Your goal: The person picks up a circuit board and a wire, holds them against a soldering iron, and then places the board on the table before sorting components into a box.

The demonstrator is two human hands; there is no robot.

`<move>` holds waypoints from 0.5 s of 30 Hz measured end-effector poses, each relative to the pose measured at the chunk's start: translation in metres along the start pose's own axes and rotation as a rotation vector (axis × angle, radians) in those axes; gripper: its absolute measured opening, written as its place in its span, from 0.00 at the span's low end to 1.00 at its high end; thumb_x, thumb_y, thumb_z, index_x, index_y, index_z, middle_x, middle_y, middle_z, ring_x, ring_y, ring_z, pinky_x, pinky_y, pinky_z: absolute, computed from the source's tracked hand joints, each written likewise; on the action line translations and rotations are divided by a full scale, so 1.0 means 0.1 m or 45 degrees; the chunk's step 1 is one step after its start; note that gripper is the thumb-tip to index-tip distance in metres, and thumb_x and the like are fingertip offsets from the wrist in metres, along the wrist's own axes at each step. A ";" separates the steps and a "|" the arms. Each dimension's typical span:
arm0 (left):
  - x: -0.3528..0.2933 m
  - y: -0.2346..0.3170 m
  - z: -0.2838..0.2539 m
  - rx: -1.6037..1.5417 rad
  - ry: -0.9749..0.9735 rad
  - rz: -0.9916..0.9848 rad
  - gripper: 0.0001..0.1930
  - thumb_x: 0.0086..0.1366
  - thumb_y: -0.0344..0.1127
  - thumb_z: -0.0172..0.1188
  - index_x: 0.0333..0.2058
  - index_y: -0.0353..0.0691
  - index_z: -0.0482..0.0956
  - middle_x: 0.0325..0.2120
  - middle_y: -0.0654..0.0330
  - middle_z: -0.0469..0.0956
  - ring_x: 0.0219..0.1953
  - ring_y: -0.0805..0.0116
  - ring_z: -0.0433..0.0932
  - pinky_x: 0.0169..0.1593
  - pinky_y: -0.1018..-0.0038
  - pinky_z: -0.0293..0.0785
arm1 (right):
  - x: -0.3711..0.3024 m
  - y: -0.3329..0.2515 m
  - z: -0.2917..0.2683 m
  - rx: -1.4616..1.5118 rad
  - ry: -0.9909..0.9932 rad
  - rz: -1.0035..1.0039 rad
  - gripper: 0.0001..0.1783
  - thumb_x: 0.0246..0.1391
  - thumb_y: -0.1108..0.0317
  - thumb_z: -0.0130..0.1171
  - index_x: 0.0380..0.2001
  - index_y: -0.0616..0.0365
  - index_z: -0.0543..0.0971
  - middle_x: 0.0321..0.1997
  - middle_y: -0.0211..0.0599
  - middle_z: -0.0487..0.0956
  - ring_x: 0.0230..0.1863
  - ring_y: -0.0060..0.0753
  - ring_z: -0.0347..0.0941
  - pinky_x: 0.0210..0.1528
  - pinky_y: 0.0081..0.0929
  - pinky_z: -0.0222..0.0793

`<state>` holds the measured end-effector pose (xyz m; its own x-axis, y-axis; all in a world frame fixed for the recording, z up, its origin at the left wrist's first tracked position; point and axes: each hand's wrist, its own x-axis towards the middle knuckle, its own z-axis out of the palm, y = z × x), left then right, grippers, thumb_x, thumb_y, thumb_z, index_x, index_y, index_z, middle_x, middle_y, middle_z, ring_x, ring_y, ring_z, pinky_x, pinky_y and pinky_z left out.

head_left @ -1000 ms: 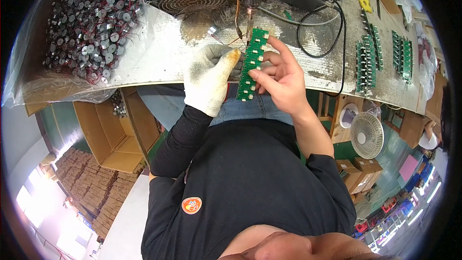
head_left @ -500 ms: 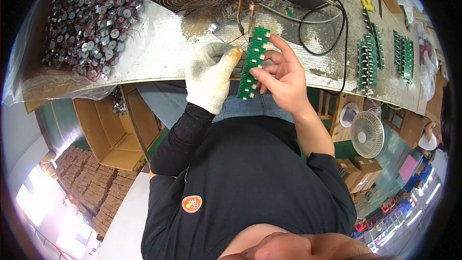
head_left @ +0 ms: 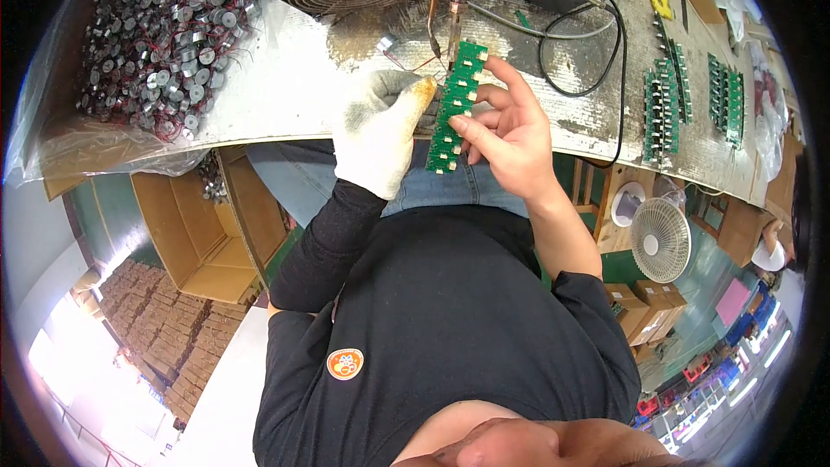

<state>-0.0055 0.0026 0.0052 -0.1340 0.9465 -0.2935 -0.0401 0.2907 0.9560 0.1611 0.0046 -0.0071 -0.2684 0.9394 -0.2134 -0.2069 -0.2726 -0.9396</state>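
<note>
Tabletop [head_left: 298, 91], worn and stained, curves right across the scene here, and a great heap of small metal parts [head_left: 169, 47] with red wires covers its left end. Below that edge sits an open cardboard box [head_left: 186, 229]; over on the right, a white fan [head_left: 660, 240] stands below the other side. Up on the right end we've got a cluster of green boards [head_left: 661, 117], with a second cluster [head_left: 725, 104] just beyond.

Now the hands! The gloved left hand [head_left: 376, 134] is right by the middle, fingers curled, thumb at the board's left edge; whether its grip has anything pinched, I can't tell. The bare right hand [head_left: 516, 145] has its grip closed on a green circuit board [head_left: 464, 91], thumb on the face, held up over the tabletop's near edge, top leaning right, just below an upright metal tool [head_left: 456, 13]. And smallest, beyond the glove, one loose metal part [head_left: 386, 43] lies with its thin wires.
</note>
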 end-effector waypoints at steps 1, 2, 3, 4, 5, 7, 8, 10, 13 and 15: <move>0.00 -0.02 0.00 0.003 0.003 -0.027 0.08 0.63 0.33 0.59 0.36 0.33 0.77 0.30 0.61 0.79 0.31 0.76 0.77 0.35 0.80 0.72 | 0.00 0.02 -0.01 0.005 -0.015 0.010 0.39 0.51 0.80 0.60 0.63 0.62 0.53 0.42 0.45 0.75 0.29 0.22 0.76 0.21 0.14 0.68; 0.00 -0.04 0.00 0.006 0.007 -0.054 0.08 0.63 0.33 0.59 0.36 0.33 0.77 0.29 0.61 0.79 0.30 0.76 0.77 0.35 0.80 0.72 | -0.01 0.02 -0.01 0.006 -0.015 0.011 0.39 0.51 0.80 0.60 0.63 0.62 0.53 0.42 0.45 0.75 0.29 0.22 0.76 0.21 0.14 0.68; 0.00 -0.05 0.00 0.006 0.007 -0.055 0.08 0.63 0.33 0.59 0.36 0.33 0.77 0.29 0.61 0.79 0.30 0.76 0.77 0.35 0.80 0.72 | -0.01 0.03 -0.01 0.001 -0.011 0.010 0.39 0.51 0.80 0.60 0.63 0.62 0.53 0.42 0.45 0.75 0.29 0.22 0.76 0.20 0.14 0.68; 0.00 -0.07 0.00 -0.032 0.006 -0.065 0.08 0.63 0.32 0.59 0.36 0.33 0.77 0.29 0.60 0.79 0.30 0.76 0.77 0.34 0.80 0.72 | -0.02 0.03 -0.01 -0.003 -0.007 0.009 0.39 0.52 0.80 0.60 0.63 0.62 0.53 0.42 0.45 0.75 0.29 0.22 0.76 0.20 0.14 0.68; 0.00 -0.08 0.00 -0.070 0.005 -0.075 0.08 0.63 0.32 0.59 0.36 0.33 0.77 0.29 0.60 0.79 0.30 0.76 0.77 0.34 0.80 0.72 | -0.02 0.04 -0.01 -0.002 -0.007 0.011 0.39 0.52 0.80 0.60 0.63 0.62 0.53 0.42 0.45 0.75 0.29 0.22 0.76 0.20 0.14 0.68; 0.00 -0.09 -0.01 -0.038 0.011 -0.076 0.08 0.63 0.32 0.59 0.36 0.33 0.77 0.29 0.60 0.80 0.29 0.76 0.77 0.34 0.80 0.73 | -0.02 0.03 -0.01 -0.011 -0.012 0.005 0.38 0.52 0.80 0.59 0.63 0.63 0.53 0.42 0.45 0.75 0.29 0.23 0.76 0.20 0.15 0.68; 0.00 -0.09 -0.01 -0.006 0.017 -0.075 0.08 0.63 0.32 0.59 0.36 0.33 0.77 0.29 0.60 0.80 0.29 0.76 0.77 0.34 0.80 0.73 | -0.02 0.03 -0.01 -0.010 -0.011 0.005 0.38 0.52 0.80 0.59 0.63 0.63 0.53 0.42 0.45 0.75 0.29 0.23 0.76 0.20 0.15 0.68; 0.00 -0.09 0.00 -0.099 0.005 -0.100 0.08 0.64 0.32 0.58 0.36 0.33 0.77 0.29 0.60 0.79 0.30 0.76 0.77 0.34 0.80 0.73 | -0.02 0.02 0.00 -0.016 -0.012 0.012 0.38 0.52 0.80 0.59 0.63 0.63 0.53 0.42 0.45 0.75 0.28 0.23 0.75 0.20 0.15 0.68; 0.03 -0.05 0.00 -0.154 -0.014 -0.086 0.08 0.64 0.32 0.58 0.37 0.33 0.77 0.30 0.60 0.79 0.30 0.76 0.78 0.34 0.80 0.73 | 0.00 0.02 0.00 0.009 0.010 0.006 0.38 0.51 0.84 0.57 0.63 0.62 0.54 0.42 0.47 0.76 0.27 0.23 0.76 0.19 0.14 0.69; 0.03 -0.03 0.00 -0.115 -0.024 -0.046 0.08 0.64 0.32 0.58 0.37 0.33 0.77 0.30 0.60 0.79 0.30 0.75 0.78 0.34 0.80 0.74 | 0.01 0.00 0.01 0.010 0.008 -0.003 0.38 0.51 0.84 0.57 0.63 0.62 0.54 0.42 0.47 0.76 0.27 0.23 0.76 0.19 0.14 0.69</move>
<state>-0.0058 0.0050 0.0016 -0.1125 0.9384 -0.3267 -0.1338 0.3115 0.9408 0.1602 0.0050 -0.0075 -0.2617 0.9413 -0.2134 -0.2146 -0.2723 -0.9380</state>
